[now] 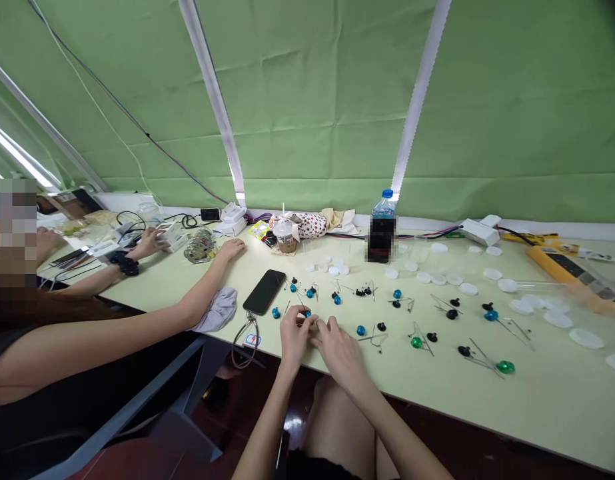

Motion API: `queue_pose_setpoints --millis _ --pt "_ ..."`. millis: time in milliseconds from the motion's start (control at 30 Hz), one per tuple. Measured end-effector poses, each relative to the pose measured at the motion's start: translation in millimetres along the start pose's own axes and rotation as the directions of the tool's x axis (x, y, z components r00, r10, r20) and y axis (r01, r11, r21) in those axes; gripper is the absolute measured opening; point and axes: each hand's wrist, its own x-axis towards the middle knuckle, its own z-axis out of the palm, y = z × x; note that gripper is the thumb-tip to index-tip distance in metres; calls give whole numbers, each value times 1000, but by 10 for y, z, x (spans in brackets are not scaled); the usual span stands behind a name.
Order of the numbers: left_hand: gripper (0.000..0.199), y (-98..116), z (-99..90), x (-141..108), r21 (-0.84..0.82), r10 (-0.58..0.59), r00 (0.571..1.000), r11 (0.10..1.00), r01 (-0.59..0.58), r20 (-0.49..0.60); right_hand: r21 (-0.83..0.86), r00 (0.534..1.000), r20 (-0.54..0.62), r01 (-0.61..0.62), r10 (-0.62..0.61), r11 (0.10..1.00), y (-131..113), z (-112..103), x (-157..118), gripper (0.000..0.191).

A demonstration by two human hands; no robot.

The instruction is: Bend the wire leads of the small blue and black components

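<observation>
Desk point(562, 400), pale cream, near edge before the seated person.

Left hand point(294, 337), at the near edge: grip pinched, fingertips closed on a small blue bead point(308, 313).

Right hand point(340, 348), just beside it: fingers bent inward, fingertips near the same bead; whether this grip grasps anything is hidden.

Left of the hands: black smartphone point(264, 291), lying flat, with a looped strap point(250, 320) hanging over the edge; a sticker point(252, 339) marked 4; a greyish-lilac scrunchie point(218, 310), near a co-worker's forearm.

Right of the hands, in loose groups: a faceted green bead point(506, 367) and a second point(416, 342); blue beads, one point(360, 330) nearest the right hand; black round-headed knobs, one point(464, 351) near the first green bead; bent metal wires point(487, 360) lying among them.

Beyond these: white discs, the largest-looking point(586, 338) toward the right end; a yellow-cased device point(564, 268), tilted across the right side.

At the back: lidded cup with straw point(287, 238), left; bottle with blue cap point(387, 195), upright; white box point(480, 231) with cables, right.

Far left: co-worker's hand point(230, 249), resting on the desk.

Backdrop: green sheeting point(332, 100) with pale strips.
</observation>
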Motion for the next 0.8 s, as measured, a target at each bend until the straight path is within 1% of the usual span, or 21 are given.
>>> queue_pose_setpoints --millis 100,167,233,367,433,533,633,733,800 --pt "23 7 2 -2 -45 -52 998 998 53 21 -20 1000 -23 19 -19 1000 4 65 -42 25" --pt "23 12 3 1 -51 -61 997 997 64 56 -29 998 -41 35 -36 999 21 105 -81 19" --pt "25 16 0 4 -62 -64 994 996 69 83 -21 998 -60 30 -31 999 35 118 -101 16" --pt "30 13 -8 4 -160 -95 992 981 107 85 17 995 -79 -52 53 999 20 51 -49 29" --pt "34 4 -12 8 -218 -120 989 966 136 87 2 996 -63 -62 62 998 4 13 -8 30" --pt "37 -15 -18 23 -286 -146 985 943 168 97 -45 998 -45 -36 34 998 8 18 6 18" --pt "37 -33 -21 42 -327 -144 985 930 168 96 -57 998 -54 22 -25 998 63 78 -53 8" --pt "36 -46 -22 51 -326 -136 985 931 163 103 -17 995 -63 75 -76 997 132 110 -120 5" --pt "34 -54 -25 48 -321 -133 986 933 160 104 33 996 -71 52 -50 998 161 93 -131 6"
